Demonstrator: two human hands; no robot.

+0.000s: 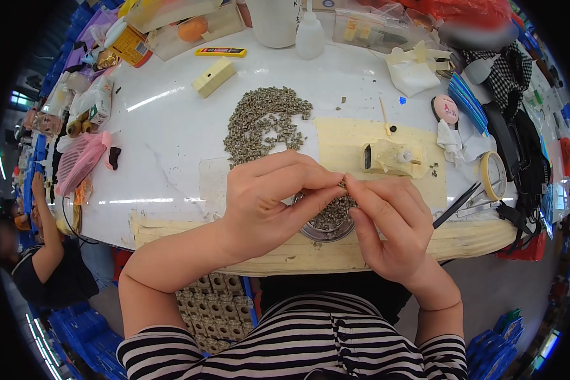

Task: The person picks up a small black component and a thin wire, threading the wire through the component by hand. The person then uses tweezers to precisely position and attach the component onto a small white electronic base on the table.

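Note:
My left hand (266, 196) and my right hand (392, 221) meet fingertip to fingertip, both closed in a pinch. Between them shows a tiny metal part (342, 184), mostly hidden by the fingers. Just below, a round metal dish (326, 240) holds many similar small grey-brown metal parts (330, 215); my hands cover some of its rim. Beyond my left hand, a large loose heap of the same small parts (250, 123) is spread on the white table.
A cream block fixture (396, 157) stands on yellow taped paper. Tweezers (457, 204) and a tape roll (493, 176) lie at the right. A cream block (213, 77), a yellow cutter (220, 52) and a white squeeze bottle (310, 35) are farther back. Another person's arm (47, 234) is at far left.

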